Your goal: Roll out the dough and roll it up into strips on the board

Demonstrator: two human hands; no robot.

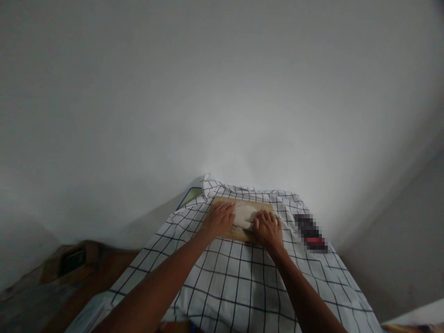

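Observation:
A flat piece of pale dough (245, 214) lies on a wooden board (243, 235), which rests on a checked cloth. My left hand (223, 216) lies over the dough's left end, its fingers stretched toward the middle. At the right end, my right hand (268, 226) rests with its fingers apart and slightly bent, touching the dough. Both palms face down, so the parts of the dough and board under them are hidden.
A white cloth with dark grid lines (222, 282) covers the table, whose far edge meets a pale wall (243, 115). Right of the board lies a pixelated dark and red item (311, 233). A blue-edged panel (189, 198) leans behind; a cardboard box (74, 261) sits at lower left.

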